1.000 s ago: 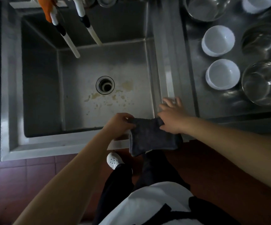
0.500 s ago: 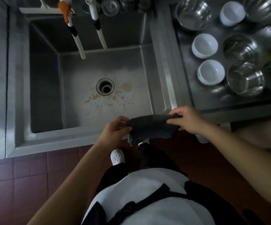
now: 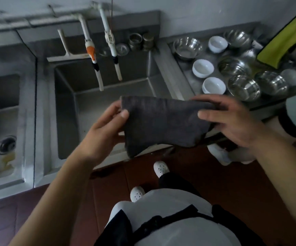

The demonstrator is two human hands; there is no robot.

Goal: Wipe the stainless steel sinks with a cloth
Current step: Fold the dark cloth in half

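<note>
Both hands on the dark grey cloth, held in the air above the front rim of the middle sink basin, not touching steel. Left hand pinches the cloth's left edge, thumb on top and fingers behind. Right hand grips the right end, thumb across the near face, fingers curled over the top edge. Cloth looks doubled over and hangs slack between the two grips. Progress, as a judgement: wiping not under way in this frame; the cloth looks like it's being folded or readied. The left sink basin shows yellowish stains by its drain, so that one looks undone; the cloth hides much of the middle basin's floor, can't tell its state. Counts: two basins in view, two spouts hanging over the middle basin's back edge, one squeegee-like tool on the back ledge. On the drainboard right of the basin: three white bowls, about six steel bowls, and a yellow-green item at the far right corner, unidentifiable.
</note>
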